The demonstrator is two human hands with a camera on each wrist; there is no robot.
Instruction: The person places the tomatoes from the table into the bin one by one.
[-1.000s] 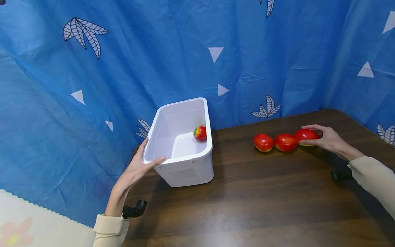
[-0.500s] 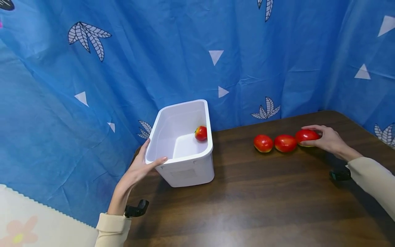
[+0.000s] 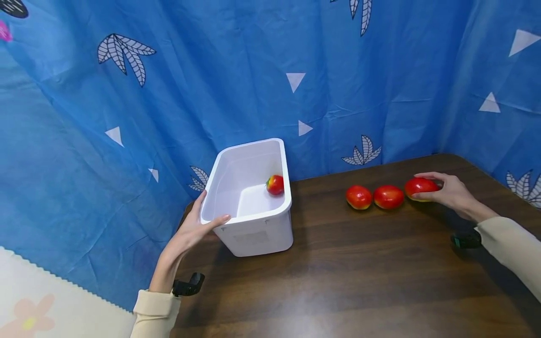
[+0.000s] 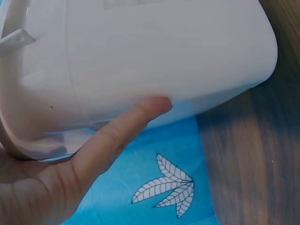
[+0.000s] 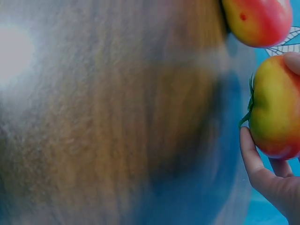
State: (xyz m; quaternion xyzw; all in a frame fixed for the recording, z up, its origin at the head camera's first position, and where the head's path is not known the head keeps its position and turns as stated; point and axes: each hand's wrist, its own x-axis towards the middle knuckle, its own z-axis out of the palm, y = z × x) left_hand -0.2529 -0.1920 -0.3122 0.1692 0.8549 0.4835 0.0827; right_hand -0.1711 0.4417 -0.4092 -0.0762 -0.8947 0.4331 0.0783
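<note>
Well to the right of the white bin [image 3: 252,238], a held tomato [image 3: 419,187] was gripped between the thumb and fingers of the right hand [image 3: 455,194]; whether it was lifted off the table [image 3: 346,277] could not be told. Between it and the bin, a middle tomato [image 3: 388,196] and an end tomato [image 3: 359,197] were lined up untouched. One fourth tomato [image 3: 276,185] was contained in the bin, by its right wall — so the filling was judged about a quarter done, with three left outside. The bin's near left corner was braced by the left hand [image 3: 190,230], its visible digits laid straight rather than curled — and behind the bin a blue curtain [image 3: 236,70] was hung.
</note>
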